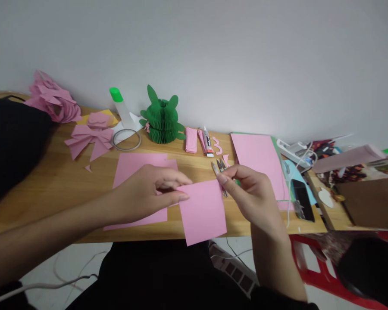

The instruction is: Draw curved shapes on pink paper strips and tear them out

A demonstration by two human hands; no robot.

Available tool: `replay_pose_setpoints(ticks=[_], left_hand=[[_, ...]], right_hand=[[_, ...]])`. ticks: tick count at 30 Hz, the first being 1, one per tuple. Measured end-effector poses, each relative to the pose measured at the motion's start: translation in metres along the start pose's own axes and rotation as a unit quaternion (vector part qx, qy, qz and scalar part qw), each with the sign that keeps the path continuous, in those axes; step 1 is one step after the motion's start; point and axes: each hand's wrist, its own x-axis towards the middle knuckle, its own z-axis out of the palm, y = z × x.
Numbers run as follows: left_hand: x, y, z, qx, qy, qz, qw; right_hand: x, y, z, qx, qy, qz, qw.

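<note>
A small, nearly square sheet of pink paper (203, 213) hangs just in front of the table's near edge. My left hand (148, 193) pinches its upper left corner between thumb and fingers. At the upper right corner, my right hand (250, 193) grips it the same way. Behind my left hand a larger pink sheet (124, 170) lies on the table, partly hidden by the hand and forearm. Snips with dark blades (220, 164) and a pale-tipped slim tool (214, 168) lie just beyond my right fingers, their lower parts covered.
A green honeycomb paper figure (163, 120) stands near the wall beside a glue bottle (121, 103) and a tape ring (126, 140). Pink bow pieces (89, 140) lie left. A glue tube (208, 142), stacked pink sheets (258, 159) and a phone (303, 200) are to the right.
</note>
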Motion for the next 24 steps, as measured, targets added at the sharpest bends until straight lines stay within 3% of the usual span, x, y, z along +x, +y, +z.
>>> replay_pose_setpoints(ticks=[2, 5, 10, 11, 13, 15, 17, 21, 24], left_hand=[[0.003, -0.009, 0.006, -0.099, 0.022, -0.028, 0.994], [0.008, -0.021, 0.017, -0.182, 0.008, -0.079, 0.980], [0.014, -0.030, 0.024, -0.217, 0.079, -0.124, 0.965], [0.015, -0.031, 0.024, -0.217, 0.100, -0.120, 0.963], [0.017, -0.031, 0.023, -0.217, 0.130, -0.106, 0.962], [0.019, -0.031, 0.022, -0.219, 0.140, -0.086, 0.962], [0.021, -0.031, 0.023, -0.218, 0.133, -0.063, 0.965], [0.024, -0.032, 0.027, -0.192, 0.111, -0.024, 0.975], [0.023, -0.037, 0.028, -0.152, 0.124, -0.007, 0.980]], right_hand=[[0.003, 0.009, 0.003, 0.019, 0.056, 0.017, 0.998], [0.007, 0.023, 0.011, 0.042, 0.120, 0.047, 0.991], [0.002, 0.032, 0.026, -0.116, 0.236, -0.010, 0.965], [-0.001, 0.032, 0.030, -0.137, 0.217, -0.019, 0.966], [-0.007, 0.032, 0.037, -0.127, 0.111, 0.003, 0.986], [-0.010, 0.035, 0.045, -0.053, -0.002, 0.057, 0.997], [-0.012, 0.042, 0.054, 0.063, -0.067, 0.113, 0.989], [-0.015, 0.054, 0.066, 0.269, -0.113, 0.218, 0.931], [-0.015, 0.060, 0.066, 0.320, -0.095, 0.276, 0.901]])
